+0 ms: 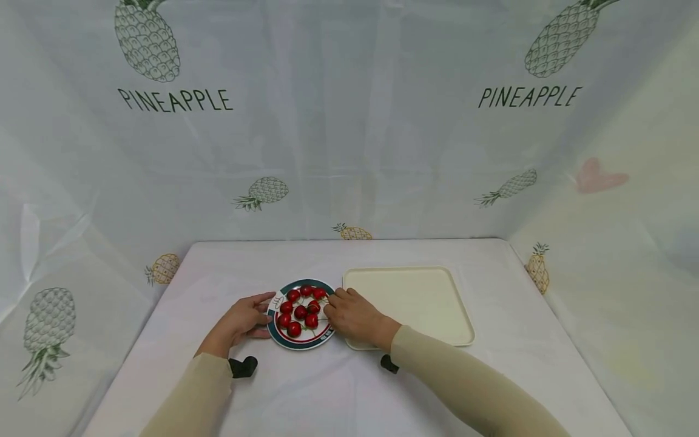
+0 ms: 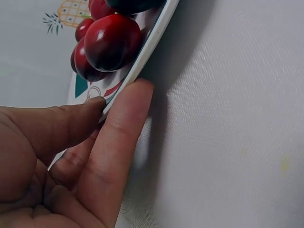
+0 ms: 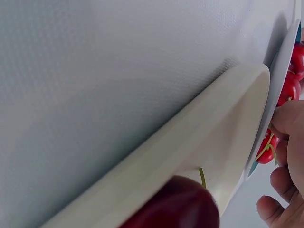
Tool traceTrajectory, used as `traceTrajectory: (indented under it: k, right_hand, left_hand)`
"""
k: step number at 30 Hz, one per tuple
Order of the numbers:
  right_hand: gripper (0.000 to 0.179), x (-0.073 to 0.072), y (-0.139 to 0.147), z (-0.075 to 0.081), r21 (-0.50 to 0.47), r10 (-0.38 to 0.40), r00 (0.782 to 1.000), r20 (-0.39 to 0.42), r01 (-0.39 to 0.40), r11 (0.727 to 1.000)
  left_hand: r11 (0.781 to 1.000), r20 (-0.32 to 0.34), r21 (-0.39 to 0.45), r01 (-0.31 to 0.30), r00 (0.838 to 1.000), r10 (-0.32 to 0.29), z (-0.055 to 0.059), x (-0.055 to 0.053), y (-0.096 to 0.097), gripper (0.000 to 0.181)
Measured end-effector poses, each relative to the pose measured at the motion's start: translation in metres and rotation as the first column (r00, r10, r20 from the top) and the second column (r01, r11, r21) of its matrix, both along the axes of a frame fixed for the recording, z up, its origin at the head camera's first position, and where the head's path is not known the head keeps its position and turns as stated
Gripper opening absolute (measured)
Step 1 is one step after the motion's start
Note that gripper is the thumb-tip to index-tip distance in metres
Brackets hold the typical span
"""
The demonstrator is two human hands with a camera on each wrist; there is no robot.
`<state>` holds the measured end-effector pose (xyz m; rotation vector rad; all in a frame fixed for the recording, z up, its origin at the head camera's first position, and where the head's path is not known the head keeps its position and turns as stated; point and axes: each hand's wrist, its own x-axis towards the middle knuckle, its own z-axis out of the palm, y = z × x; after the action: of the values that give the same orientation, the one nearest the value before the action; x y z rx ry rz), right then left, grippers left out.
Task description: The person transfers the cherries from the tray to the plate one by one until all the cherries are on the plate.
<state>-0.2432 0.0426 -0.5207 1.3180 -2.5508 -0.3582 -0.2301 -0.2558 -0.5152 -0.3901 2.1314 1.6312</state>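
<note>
A round plate with a dark green rim carries several red cherries, some with green stems. My left hand holds its left edge, with the thumb over the rim and a finger beneath. In the left wrist view the plate is tilted in the picture, its edge over the white cloth. My right hand reaches over the plate's right rim with bent fingers, the fingertips right at the cherries. I cannot tell whether they pinch one.
A cream rectangular tray lies just right of the plate, partly under my right forearm. In the right wrist view one dark cherry shows at the tray's near wall. A white cloth covers the table; a pineapple-print curtain hangs behind.
</note>
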Motion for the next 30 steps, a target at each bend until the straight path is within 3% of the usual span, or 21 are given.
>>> traceTrajectory:
  k: [10, 17, 26, 30]
  right_hand:
    - [0.026, 0.003, -0.001, 0.006, 0.010, -0.016, 1.000, 0.012, 0.016, 1.000]
    - [0.029, 0.005, 0.004, 0.014, -0.040, -0.043, 0.999, 0.005, 0.043, 0.998]
    - [0.014, -0.003, 0.043, 0.026, -0.108, -0.043, 0.998, -0.051, 0.037, 0.993]
    - [0.011, -0.005, 0.065, 0.028, -0.107, -0.021, 0.999, -0.035, 0.017, 0.994]
  left_hand:
    - [1.000, 0.008, 0.003, -0.014, 1.000, 0.014, -0.001, 0.001, 0.002, 0.072]
    - [1.000, 0.011, -0.002, -0.024, 1.000, 0.024, -0.001, 0.000, 0.002, 0.072]
    - [1.000, 0.003, 0.005, -0.023, 1.000, 0.023, -0.004, 0.000, 0.000, 0.071]
    - [1.000, 0.005, 0.010, -0.021, 1.000, 0.021, -0.004, -0.001, -0.001, 0.071]
